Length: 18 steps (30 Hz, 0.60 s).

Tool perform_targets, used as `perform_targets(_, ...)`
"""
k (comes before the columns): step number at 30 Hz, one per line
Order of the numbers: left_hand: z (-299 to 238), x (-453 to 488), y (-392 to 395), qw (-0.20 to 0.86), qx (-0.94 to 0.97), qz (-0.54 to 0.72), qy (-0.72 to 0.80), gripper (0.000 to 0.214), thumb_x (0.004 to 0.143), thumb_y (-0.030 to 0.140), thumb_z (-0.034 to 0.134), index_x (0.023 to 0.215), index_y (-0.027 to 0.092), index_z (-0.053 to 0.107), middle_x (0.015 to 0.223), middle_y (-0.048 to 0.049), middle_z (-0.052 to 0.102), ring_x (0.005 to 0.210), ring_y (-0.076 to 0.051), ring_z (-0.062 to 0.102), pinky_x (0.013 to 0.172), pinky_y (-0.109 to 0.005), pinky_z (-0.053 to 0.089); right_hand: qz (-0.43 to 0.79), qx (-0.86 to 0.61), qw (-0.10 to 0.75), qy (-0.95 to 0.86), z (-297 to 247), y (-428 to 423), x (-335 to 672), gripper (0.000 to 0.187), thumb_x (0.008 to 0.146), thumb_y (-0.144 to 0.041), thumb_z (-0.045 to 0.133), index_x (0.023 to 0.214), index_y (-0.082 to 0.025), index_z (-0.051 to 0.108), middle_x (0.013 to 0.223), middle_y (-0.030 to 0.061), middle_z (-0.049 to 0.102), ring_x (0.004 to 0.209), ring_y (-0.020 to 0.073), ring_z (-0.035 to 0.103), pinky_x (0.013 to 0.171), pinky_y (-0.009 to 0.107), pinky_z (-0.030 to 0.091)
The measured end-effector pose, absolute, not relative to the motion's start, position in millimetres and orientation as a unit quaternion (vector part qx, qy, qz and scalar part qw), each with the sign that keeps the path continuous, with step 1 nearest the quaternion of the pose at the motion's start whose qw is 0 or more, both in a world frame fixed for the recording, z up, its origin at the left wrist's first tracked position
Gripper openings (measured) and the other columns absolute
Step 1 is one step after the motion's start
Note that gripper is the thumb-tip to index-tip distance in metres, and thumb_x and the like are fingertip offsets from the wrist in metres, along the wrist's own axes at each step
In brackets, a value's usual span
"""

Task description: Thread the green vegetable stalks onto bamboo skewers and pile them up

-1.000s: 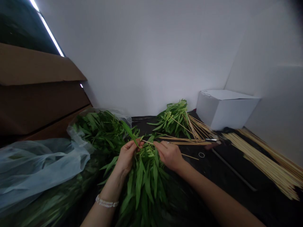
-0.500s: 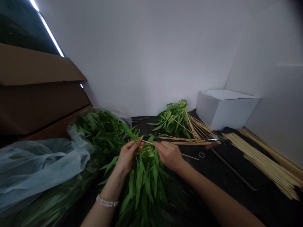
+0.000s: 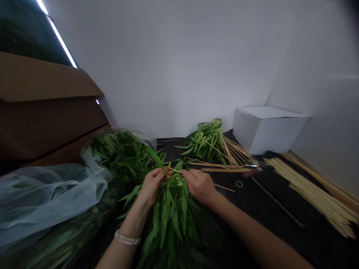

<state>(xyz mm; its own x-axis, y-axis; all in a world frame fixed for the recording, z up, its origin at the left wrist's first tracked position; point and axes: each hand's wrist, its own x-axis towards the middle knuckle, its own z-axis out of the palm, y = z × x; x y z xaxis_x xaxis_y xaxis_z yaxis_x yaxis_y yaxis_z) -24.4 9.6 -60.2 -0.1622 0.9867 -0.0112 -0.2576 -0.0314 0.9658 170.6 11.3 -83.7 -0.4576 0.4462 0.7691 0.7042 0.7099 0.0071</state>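
My left hand (image 3: 153,184) is closed in a pinch on a leafy green stem (image 3: 156,157), whose long leaf points up and to the left. My right hand (image 3: 200,185) grips a thin bamboo skewer (image 3: 176,170); its front end reaches the fingertips of my left hand, and its rear end sticks out beyond my right palm. Exactly how skewer and stem meet is hidden by the fingers. Below both hands lies a pile of leafy greens (image 3: 175,213) with long narrow leaves.
Greens on skewers (image 3: 209,138) lie near the wall, beside loose skewers (image 3: 224,169). To the right are pliers-like tools (image 3: 252,170), a small ring (image 3: 239,184), a bundle of sticks (image 3: 311,194) and a white box (image 3: 269,129). Bagged greens (image 3: 117,151) and a cardboard box (image 3: 50,119) stand left.
Both hands stay almost in place. The skewer's tip and the stem have shifted very slightly between my fingers, and the skewer's rear end sits slightly further left.
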Motion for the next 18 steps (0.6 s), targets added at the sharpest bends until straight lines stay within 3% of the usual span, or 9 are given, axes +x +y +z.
perform_targets(12,-62,-18,4,0.531,0.460,0.545,0.458,0.027,0.059,0.036,0.081,0.074,0.015,0.075,0.069,-0.0051,0.072,0.060,-0.013,0.061,0.064,-0.023,0.047,-0.121,-0.335,0.401,-0.844,-89,9,163,0.028,0.095,-0.020,0.042,0.114,-0.011,0.061,0.079,0.0063,0.066,0.072,0.0163,0.062,0.065,0.027,0.047)
perform_targets(18,-63,-20,5,0.505,0.510,0.519,0.464,0.022,0.068,0.037,0.076,0.074,0.016,0.074,0.070,-0.0037,0.071,0.062,-0.012,0.059,0.062,-0.021,0.044,-0.107,-0.331,0.431,-0.833,-97,13,161,0.040,0.098,-0.021,0.037,0.135,-0.010,0.046,0.094,0.0107,0.070,0.080,0.0170,0.066,0.076,0.027,0.052)
